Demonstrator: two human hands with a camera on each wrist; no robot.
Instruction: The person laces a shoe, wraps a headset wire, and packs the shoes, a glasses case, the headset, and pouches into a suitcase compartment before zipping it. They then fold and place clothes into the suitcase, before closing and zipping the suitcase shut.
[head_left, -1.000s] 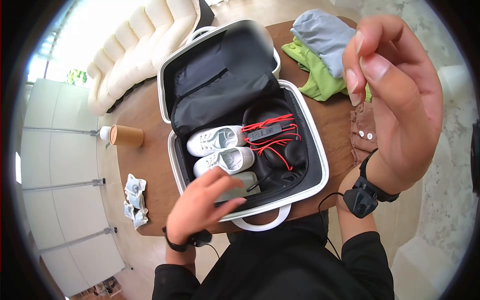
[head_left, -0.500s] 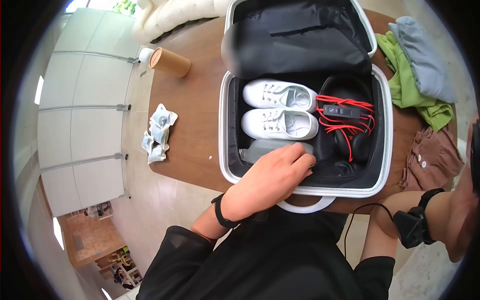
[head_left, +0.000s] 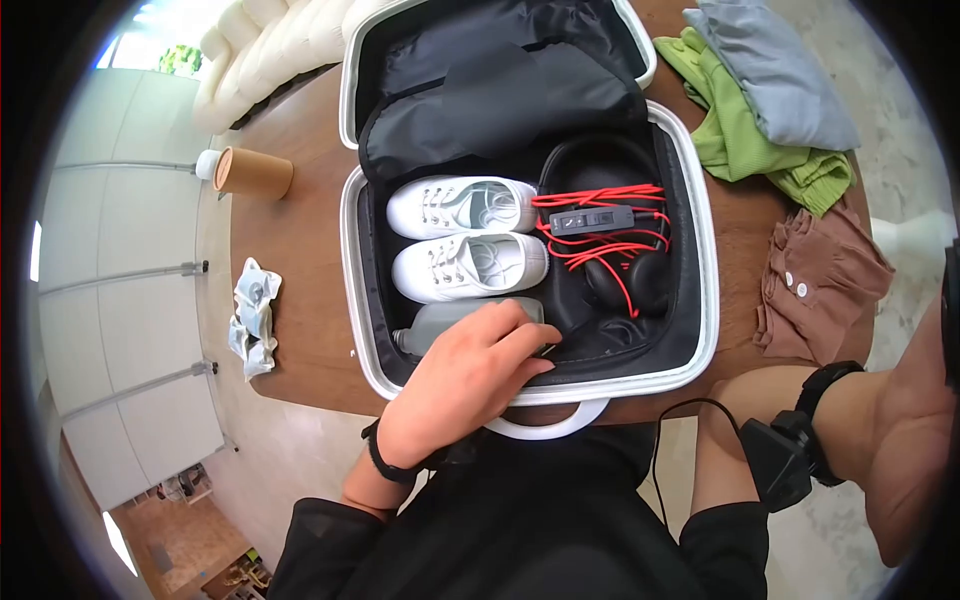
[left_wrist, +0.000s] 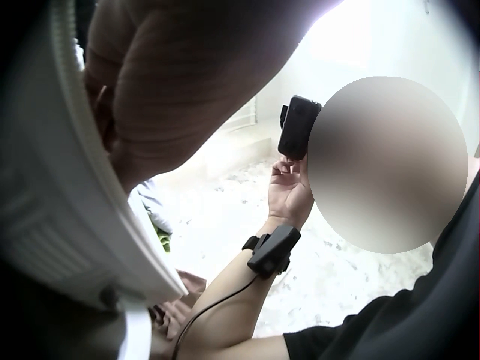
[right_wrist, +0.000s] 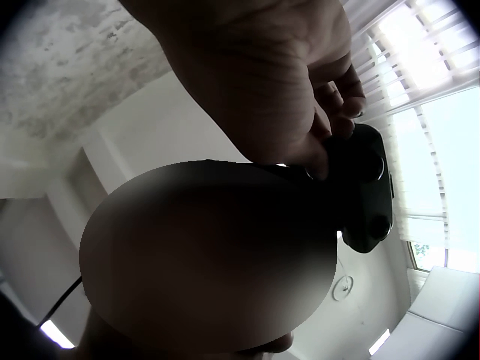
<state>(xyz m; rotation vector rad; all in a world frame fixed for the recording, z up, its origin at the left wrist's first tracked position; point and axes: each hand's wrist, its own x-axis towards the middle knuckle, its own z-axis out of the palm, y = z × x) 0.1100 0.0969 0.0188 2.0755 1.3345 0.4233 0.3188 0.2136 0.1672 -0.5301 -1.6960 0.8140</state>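
1. The surface is brown wood with visible grain.
2. Over by the person's front edge of it sits an open, white-rimmed suitcase.
3. To the person's left, a tan cylinder lies near the far side, pale packets nearer.
4. To the right, a green garment, then a brown buttoned one.

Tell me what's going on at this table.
A person's left grip lies over one end of a grey container in an open suitcase; whether it is grasped is hard to tell. The right grip is up at a black device, seen in the wrist views. White shoes and black headphones with a red cable are also in the suitcase, while clothes lie on the table outside it.
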